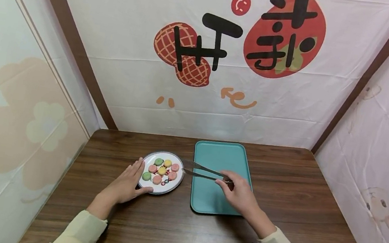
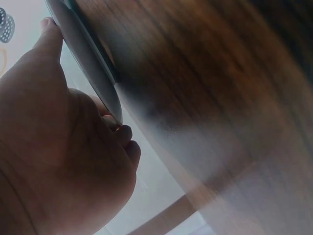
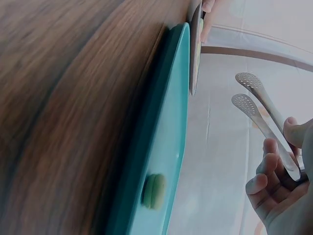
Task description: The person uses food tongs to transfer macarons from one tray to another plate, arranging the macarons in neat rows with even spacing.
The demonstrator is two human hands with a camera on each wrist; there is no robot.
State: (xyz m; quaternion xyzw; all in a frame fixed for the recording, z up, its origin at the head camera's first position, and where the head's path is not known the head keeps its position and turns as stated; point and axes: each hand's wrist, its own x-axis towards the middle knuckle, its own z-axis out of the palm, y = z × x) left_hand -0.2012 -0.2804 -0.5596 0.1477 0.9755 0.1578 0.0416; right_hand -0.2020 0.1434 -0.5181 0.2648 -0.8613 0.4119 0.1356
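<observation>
A white plate (image 1: 153,158) with a dark rim line carries several macarons (image 1: 162,171) in pink, yellow and green. My left hand (image 1: 127,182) rests against its left edge, fingers extended along the rim and thumb at the near side. Metal tongs (image 1: 205,175) are held in my right hand (image 1: 242,194), above the teal tray (image 1: 217,154). Their perforated tips point left toward the plate, apart, with nothing between them in the right wrist view. On the tray lies a green macaron (image 3: 154,191), hidden in the head view.
Plate and tray stand side by side on a dark wooden table (image 1: 164,229), the tray to the right. Printed white cloth (image 1: 123,45) hangs behind the table, with similar cloth at both sides.
</observation>
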